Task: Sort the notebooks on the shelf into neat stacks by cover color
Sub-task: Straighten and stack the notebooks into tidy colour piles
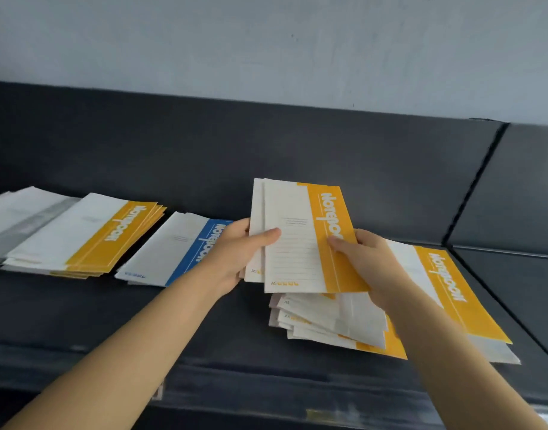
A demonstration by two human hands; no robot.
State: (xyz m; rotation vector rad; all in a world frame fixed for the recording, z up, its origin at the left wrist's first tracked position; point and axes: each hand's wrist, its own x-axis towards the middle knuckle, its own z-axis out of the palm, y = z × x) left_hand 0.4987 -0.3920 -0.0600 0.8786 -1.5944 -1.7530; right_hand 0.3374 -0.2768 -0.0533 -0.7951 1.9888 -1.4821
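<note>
While raised at frame centre, the yellow notebooks are pinched at both side edges: my left grip curls round the white edge, my right grip round the yellow band. Below lies a loose yellow pile; a blue stack and a yellow stack lie at frame left on the shelf.

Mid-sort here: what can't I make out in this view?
In the head view:
held notebooks: how many is unclear; the front yellow cover hides the rest.
loose pile: cover colours mostly hidden by overlap and the right hand.
grey stack: cut off by the left edge.
blue notebook: right end behind the left hand.
</note>
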